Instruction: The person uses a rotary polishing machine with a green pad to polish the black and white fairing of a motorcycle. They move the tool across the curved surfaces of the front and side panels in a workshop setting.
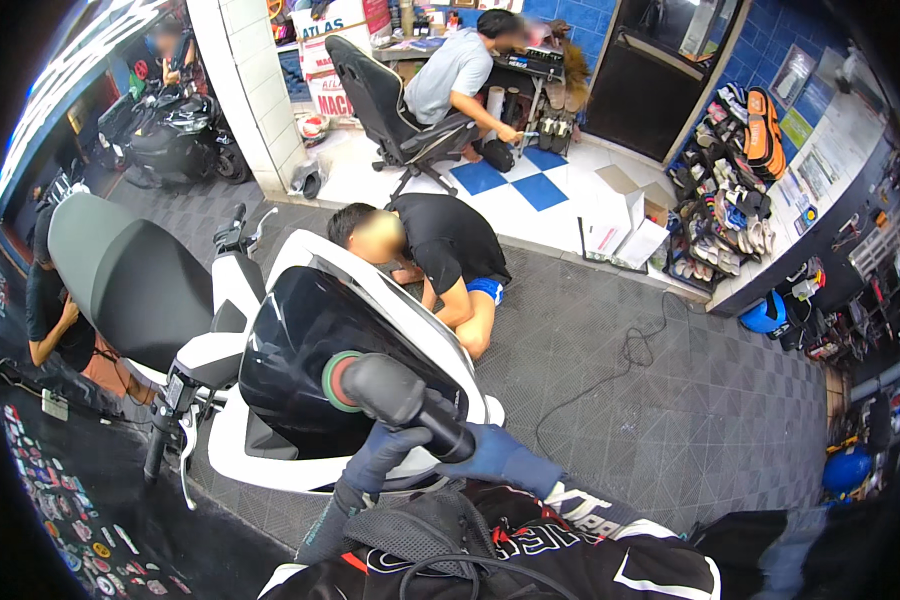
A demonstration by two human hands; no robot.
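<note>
A black power polisher (pixel 390 392) with a round green-and-red pad (pixel 339 381) is held in front of me. Its pad rests on, or just over, the glossy black panel (pixel 295 335) at the front of a white scooter (pixel 232 445). My left hand (pixel 382 452), in a dark glove, is closed around the polisher near its head. Gloved in blue, my right hand (pixel 495 460) grips the rear end of its body. The palms and some fingers are hidden.
A person in black (pixel 450 240) crouches beyond the scooter; another person (pixel 450 80) sits on a black office chair (pixel 355 90). At left someone (pixel 60 320) is beside the seat (pixel 135 265). A dark cable (pixel 630 350) lies on the tiled floor. Shoes (pixel 720 190) line the right side.
</note>
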